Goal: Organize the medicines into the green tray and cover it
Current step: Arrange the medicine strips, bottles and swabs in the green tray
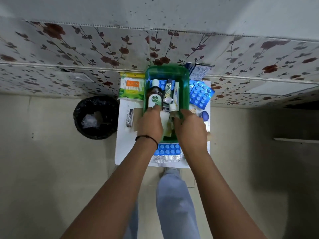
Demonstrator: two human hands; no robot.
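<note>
Both hands are reaching into the green tray [185, 94]; the left hand [149, 124] is touching the Dettol bottle [154, 95], lying lengthwise away from it; the right hand [189, 129] is nearer the small white-capped bottle [173, 107]; neither grasp is discernible.

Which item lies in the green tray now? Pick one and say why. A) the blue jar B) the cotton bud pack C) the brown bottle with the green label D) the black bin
C: the brown bottle lies inside the green tray, the left hand touching its label end; the other three sit outside the tray.

Green tray [185, 94], blue blister packs [200, 94], black bin [95, 118], floral-patterned wall [86, 49].
</note>
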